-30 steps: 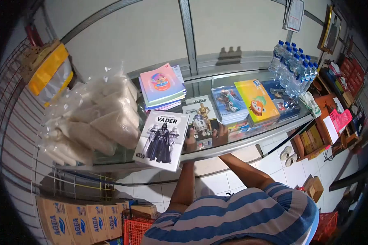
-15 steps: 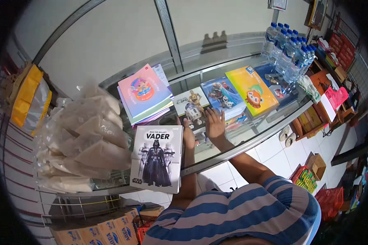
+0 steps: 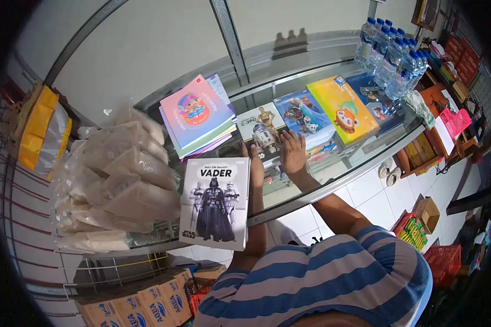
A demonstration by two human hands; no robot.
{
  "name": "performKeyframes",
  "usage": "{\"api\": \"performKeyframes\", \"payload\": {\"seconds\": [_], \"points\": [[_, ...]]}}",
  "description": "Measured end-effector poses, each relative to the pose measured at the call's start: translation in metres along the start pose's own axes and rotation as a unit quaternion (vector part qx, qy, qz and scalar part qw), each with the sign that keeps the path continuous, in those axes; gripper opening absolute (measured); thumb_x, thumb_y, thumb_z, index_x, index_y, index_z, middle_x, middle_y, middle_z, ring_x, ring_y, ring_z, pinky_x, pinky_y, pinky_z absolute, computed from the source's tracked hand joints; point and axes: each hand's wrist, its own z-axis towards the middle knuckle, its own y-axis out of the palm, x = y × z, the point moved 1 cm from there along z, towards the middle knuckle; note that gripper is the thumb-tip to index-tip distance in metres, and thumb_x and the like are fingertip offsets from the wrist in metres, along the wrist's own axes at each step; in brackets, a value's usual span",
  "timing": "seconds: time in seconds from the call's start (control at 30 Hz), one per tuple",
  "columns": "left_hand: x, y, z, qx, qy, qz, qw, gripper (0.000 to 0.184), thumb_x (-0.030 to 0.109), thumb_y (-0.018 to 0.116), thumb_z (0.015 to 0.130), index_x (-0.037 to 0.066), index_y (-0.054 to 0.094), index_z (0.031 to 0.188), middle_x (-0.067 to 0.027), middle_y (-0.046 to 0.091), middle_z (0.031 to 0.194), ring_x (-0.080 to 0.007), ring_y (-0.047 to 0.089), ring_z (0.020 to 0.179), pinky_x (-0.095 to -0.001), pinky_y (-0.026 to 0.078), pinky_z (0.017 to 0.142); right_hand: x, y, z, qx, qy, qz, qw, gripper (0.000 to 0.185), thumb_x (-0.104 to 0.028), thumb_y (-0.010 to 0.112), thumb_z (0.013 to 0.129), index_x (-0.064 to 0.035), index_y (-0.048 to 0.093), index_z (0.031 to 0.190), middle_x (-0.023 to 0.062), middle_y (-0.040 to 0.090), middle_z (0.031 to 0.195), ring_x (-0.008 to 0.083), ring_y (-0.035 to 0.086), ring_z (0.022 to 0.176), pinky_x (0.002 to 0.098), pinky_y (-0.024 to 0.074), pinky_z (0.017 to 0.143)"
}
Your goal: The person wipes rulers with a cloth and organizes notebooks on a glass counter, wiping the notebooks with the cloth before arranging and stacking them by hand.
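On the glass counter (image 3: pixel 333 180), my left hand (image 3: pixel 256 164) is at the lower left edge of the C-3PO book (image 3: pixel 262 131), its fingers partly hidden beside the Vader book. My right hand (image 3: pixel 293 152) lies with fingers spread at that book's lower right corner. The white Vader book (image 3: pixel 215 204) lies at the counter's front edge, left of my left hand. Behind it is a stack of pastel books (image 3: pixel 193 114). Right of the C-3PO book are a blue Frozen book stack (image 3: pixel 305 120) and a yellow-green fox book stack (image 3: pixel 346 111).
Bags of pale contents (image 3: pixel 120 180) fill the counter's left end. Several water bottles (image 3: pixel 390 57) stand at its right end. Cardboard boxes (image 3: pixel 142 305) are below left; red crates (image 3: pixel 442 261) and a wooden cabinet (image 3: pixel 420 150) are at the right.
Over the last second the camera view has turned and shifted. My right hand's fingers have spread beside the C-3PO book, which now lies closer to the Frozen stack. My left hand stays at its left side.
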Motion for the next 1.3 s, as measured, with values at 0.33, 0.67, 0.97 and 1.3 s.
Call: {"api": "performKeyframes", "payload": {"seconds": [0.33, 0.67, 0.97, 1.3], "points": [[-0.015, 0.002, 0.008, 0.033, 0.022, 0.116, 0.992, 0.054, 0.035, 0.051, 0.096, -0.001, 0.046, 0.135, -0.0245, 0.053, 0.129, -0.0351, 0.051, 0.114, -0.0405, 0.035, 0.101, 0.002, -0.004, -0.002, 0.003, -0.011, 0.01, 1.0, 0.035, -0.006, 0.052, 0.084, 0.0005, 0.056, 0.118, 0.014, 0.055, 0.128, 0.0319, 0.045, 0.128, 0.0518, 0.025, 0.11], [-0.025, 0.01, 0.006, 0.082, 0.03, 0.266, 0.96, 0.056, 0.038, 0.05, 0.096, -0.001, 0.044, 0.136, -0.026, 0.051, 0.131, -0.0376, 0.05, 0.115, -0.0426, 0.034, 0.102, 0.003, -0.007, -0.01, 0.031, -0.068, 0.01, 0.997, 0.042, -0.016, 0.047, 0.09, 0.0048, 0.048, 0.126, 0.0211, 0.047, 0.135, 0.0374, 0.038, 0.131, 0.0532, 0.0217, 0.112], [0.048, -0.126, -0.169, -0.467, 0.088, 0.169, 0.864, 0.06, 0.029, 0.056, 0.093, 0.005, 0.035, 0.144, -0.0178, 0.046, 0.14, -0.0325, 0.044, 0.127, -0.0391, 0.033, 0.107, -0.004, -0.065, -0.139, -0.487, -0.233, 0.005, 0.842, 0.062, -0.037, 0.06, 0.083, 0.0037, 0.049, 0.128, 0.033, 0.044, 0.133, 0.0511, 0.046, 0.115, 0.0557, 0.0381, 0.096], [0.196, -0.295, -0.085, 0.116, 0.065, 0.164, 0.977, 0.029, 0.022, 0.062, 0.089, 0.0, 0.061, 0.108, -0.0123, 0.065, 0.091, -0.0225, 0.06, 0.077, -0.0363, 0.048, 0.07, -0.121, -0.19, -0.046, -0.442, 0.09, 0.587, 0.672, 0.02, -0.016, 0.057, 0.091, 0.0037, 0.057, 0.096, 0.0091, 0.06, 0.084, 0.0121, 0.053, 0.058, 0.0276, 0.0452, 0.05]]}}
